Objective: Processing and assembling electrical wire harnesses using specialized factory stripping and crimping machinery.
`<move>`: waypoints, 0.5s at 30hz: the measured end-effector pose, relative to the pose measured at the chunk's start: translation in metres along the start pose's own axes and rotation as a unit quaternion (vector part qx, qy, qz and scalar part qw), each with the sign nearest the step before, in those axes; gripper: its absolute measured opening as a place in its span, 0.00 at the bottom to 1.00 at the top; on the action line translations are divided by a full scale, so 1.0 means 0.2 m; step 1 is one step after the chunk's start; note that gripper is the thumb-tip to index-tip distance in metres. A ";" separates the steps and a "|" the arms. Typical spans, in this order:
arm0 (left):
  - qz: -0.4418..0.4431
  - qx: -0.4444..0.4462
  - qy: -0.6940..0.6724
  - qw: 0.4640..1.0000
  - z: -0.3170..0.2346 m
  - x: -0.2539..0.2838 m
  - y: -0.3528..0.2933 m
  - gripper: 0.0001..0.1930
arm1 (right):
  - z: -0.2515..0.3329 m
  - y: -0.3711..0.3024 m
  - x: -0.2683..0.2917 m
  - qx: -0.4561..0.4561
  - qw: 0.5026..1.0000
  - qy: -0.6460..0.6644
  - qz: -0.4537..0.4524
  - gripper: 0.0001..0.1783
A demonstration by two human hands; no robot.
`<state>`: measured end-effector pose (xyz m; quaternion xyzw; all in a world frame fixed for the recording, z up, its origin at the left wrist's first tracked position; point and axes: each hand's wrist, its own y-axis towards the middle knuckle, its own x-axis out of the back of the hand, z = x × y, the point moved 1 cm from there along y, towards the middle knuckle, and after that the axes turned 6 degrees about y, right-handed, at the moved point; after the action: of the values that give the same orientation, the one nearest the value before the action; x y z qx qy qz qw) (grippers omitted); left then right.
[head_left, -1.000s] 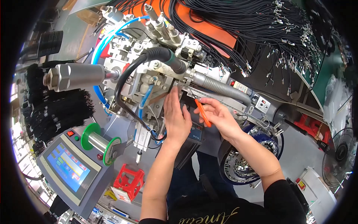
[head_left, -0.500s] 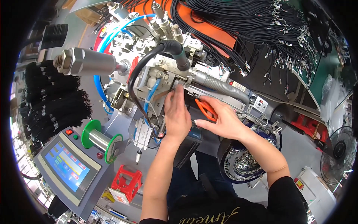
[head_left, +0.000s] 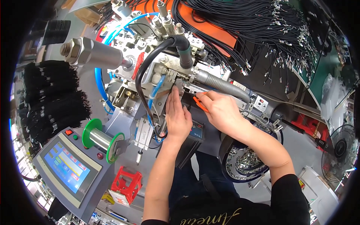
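Observation:
My right hand (head_left: pixel 225 113) is closed around orange-handled pliers (head_left: pixel 200 105), beside the front of a metal machine (head_left: pixel 167 76). Their jaws are hard to make out against the dark gap there. To its left, my left hand (head_left: pixel 177 120) reaches up with fingers stretched out and close together. Those fingertips are at a small metal block (head_left: pixel 179 85) on the machine; whether they press on it I cannot tell. Nothing shows in the left hand.
A ribbed grey hose (head_left: pixel 221 85) and a black cable (head_left: pixel 139 80) run close to my hands. At the left stand a touchscreen panel (head_left: pixel 71 165) and a green wire spool (head_left: pixel 92 129). Black cables (head_left: pixel 240 26) lie at the back; a reel (head_left: pixel 245 161) hangs below my right arm.
My right hand has wrapped more tightly over the pliers, its thumb drawn in, and their handles have come together. The left hand stays nearly where it was.

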<state>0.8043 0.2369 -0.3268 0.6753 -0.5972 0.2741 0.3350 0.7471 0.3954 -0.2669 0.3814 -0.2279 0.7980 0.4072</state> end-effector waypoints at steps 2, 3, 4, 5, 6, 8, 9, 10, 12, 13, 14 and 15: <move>0.011 0.010 -0.013 1.000 0.01 0.00 0.00 0.37 | -0.01 0.01 -0.02 0.003 1.000 -0.015 0.003 0.21; 0.016 0.016 -0.019 1.000 0.01 0.01 0.00 0.37 | -0.01 0.01 -0.02 0.003 1.000 -0.015 0.003 0.21; 0.016 0.016 -0.021 1.000 0.01 0.01 0.01 0.37 | -0.01 0.02 -0.03 0.007 1.000 -0.017 0.003 0.21; 0.015 0.011 -0.019 1.000 0.00 0.01 0.01 0.36 | -0.01 0.02 -0.03 0.011 1.000 -0.018 0.003 0.21; 0.015 0.006 -0.017 1.000 -0.01 0.00 0.01 0.36 | -0.01 0.02 -0.03 0.015 1.000 -0.020 0.003 0.20; 0.015 0.001 -0.016 1.000 -0.01 0.00 0.01 0.36 | -0.01 0.03 -0.03 0.012 0.999 -0.030 0.014 0.20; 0.016 0.007 -0.019 1.000 -0.01 0.00 0.01 0.36 | 0.00 0.03 -0.03 0.009 0.999 -0.038 0.024 0.20; 0.017 0.013 -0.023 1.000 -0.01 0.01 0.01 0.36 | 0.00 0.03 -0.03 0.007 0.998 -0.046 0.034 0.20; 0.018 0.019 -0.027 0.999 -0.01 0.01 0.01 0.35 | 0.00 0.04 -0.03 0.012 0.998 -0.051 0.034 0.20; 0.016 0.020 -0.031 0.999 -0.01 0.01 0.01 0.35 | -0.01 0.04 -0.04 0.017 0.998 -0.055 0.034 0.20; 0.014 0.022 -0.034 0.999 -0.01 0.01 0.01 0.35 | 0.00 0.05 -0.03 0.023 0.997 -0.058 0.034 0.20; 0.012 0.023 -0.038 0.999 -0.01 0.01 0.01 0.35 | 0.01 0.06 -0.02 0.023 0.997 -0.059 0.034 0.20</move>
<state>0.8024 0.2375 -0.3244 0.6858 -0.6106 0.2663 0.2932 0.7402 0.3851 -0.2703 0.4288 -0.2456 0.7930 0.3564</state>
